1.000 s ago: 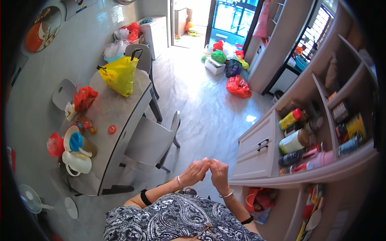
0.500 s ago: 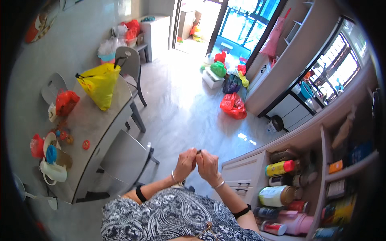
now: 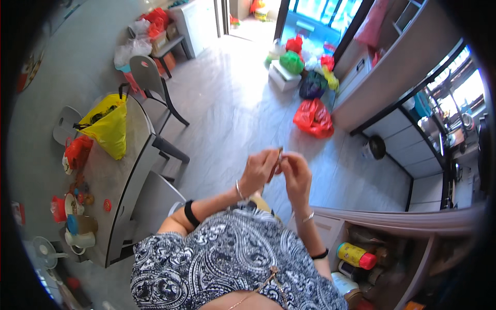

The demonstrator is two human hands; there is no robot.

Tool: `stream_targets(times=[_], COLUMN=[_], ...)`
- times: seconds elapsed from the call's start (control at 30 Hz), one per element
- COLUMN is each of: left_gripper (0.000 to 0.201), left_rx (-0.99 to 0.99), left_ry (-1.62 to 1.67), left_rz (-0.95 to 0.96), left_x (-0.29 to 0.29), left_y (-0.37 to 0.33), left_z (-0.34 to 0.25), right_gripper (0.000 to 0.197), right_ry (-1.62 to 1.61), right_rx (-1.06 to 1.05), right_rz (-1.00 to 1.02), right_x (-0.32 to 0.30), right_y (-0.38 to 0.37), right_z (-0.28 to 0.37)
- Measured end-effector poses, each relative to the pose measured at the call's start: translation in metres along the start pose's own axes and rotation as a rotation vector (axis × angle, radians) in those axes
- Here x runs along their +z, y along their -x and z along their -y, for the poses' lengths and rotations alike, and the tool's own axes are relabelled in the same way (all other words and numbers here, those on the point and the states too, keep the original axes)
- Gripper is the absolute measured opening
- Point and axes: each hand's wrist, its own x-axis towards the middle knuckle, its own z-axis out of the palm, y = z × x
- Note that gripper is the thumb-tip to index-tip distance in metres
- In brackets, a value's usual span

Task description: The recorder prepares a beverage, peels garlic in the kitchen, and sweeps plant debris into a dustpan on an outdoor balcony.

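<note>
My left hand (image 3: pixel 260 168) and my right hand (image 3: pixel 296 178) are raised close together in front of my body, over the floor. Both have their fingers curled in a pinch. Between the fingertips pokes out a small, thin brownish thing (image 3: pixel 280 154), too small and too covered by the fingers to name. The left fingers wrap round its lower part, while the right thumb and fingertips meet at its side. A silver bracelet (image 3: pixel 238 189) is on the left wrist, and another bangle (image 3: pixel 308 216) is on the right.
At left stands a grey table (image 3: pixel 121 181) with a yellow bag (image 3: pixel 114 132), a red bag (image 3: pixel 78 152) and a jug (image 3: pixel 80 239). Chairs (image 3: pixel 150 77) flank it. Ahead, a red plastic bag (image 3: pixel 314 119) lies on the floor by other bags. An open cabinet (image 3: pixel 421 268) with jars is at lower right.
The view has swung to the right. Both hands have risen and shifted right in the picture, and they have parted slightly, so more of the small thing shows between the fingertips.
</note>
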Motion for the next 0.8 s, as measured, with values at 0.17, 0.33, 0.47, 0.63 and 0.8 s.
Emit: stream_targets(times=[0.17,0.33,0.47,0.63,0.8], left_gripper=[0.032,0.034,0.033,0.032,0.032], left_rx=[-0.200,-0.303,-0.368,-0.501,-0.586], left_ry=[0.409,0.643,0.701,0.732,0.631], left_rz=[0.085,0.009,-0.091,-0.066,0.111], left_x=[0.013,-0.002,-0.021,-0.024,0.000], left_y=[-0.110,-0.182,-0.229,-0.284,-0.348], left_z=[-0.013,-0.015,0.002,0.031,0.042], right_gripper=[0.018,0.017,0.025,0.017,0.020], right_ry=[-0.385,-0.569,-0.684,-0.645,-0.715], right_rx=[0.099,0.176,0.024,-0.502,-0.598], right_rz=[0.065,0.107,0.547,0.657,0.542], right_x=[-0.041,-0.058,-0.083,-0.070,-0.068], right_y=[-0.105,-0.180,-0.217,-0.274,-0.318], right_z=[-0.013,0.017,0.075,0.145,0.139])
